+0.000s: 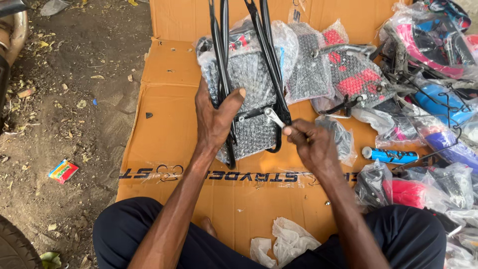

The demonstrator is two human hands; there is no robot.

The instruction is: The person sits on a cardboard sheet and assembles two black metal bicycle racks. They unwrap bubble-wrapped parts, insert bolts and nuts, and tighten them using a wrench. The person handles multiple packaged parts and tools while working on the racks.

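The left hand [215,117] is closed tight around the black metal frame [249,74] standing on the cardboard [169,99], and the right hand [308,144] pinches a small wrench [273,117] on it, which might slip off and nip fingers.

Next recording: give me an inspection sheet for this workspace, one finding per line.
Surface: flattened orange cardboard box laid on bare dirt ground.
Job's things: black metal frame with bubble-wrapped parts; silver wrench set at its lower crossbar.
Clutter: bagged bicycle parts at right, a blue tube, crumpled white plastic, a small colourful packet on the dirt.
Grips: left hand clasps the frame's left bars; right hand closed on the wrench handle.
Cables: nothing seen.
Surroundings: dry leaves on the dirt, a tyre edge at lower left; the person sits cross-legged in dark trousers.
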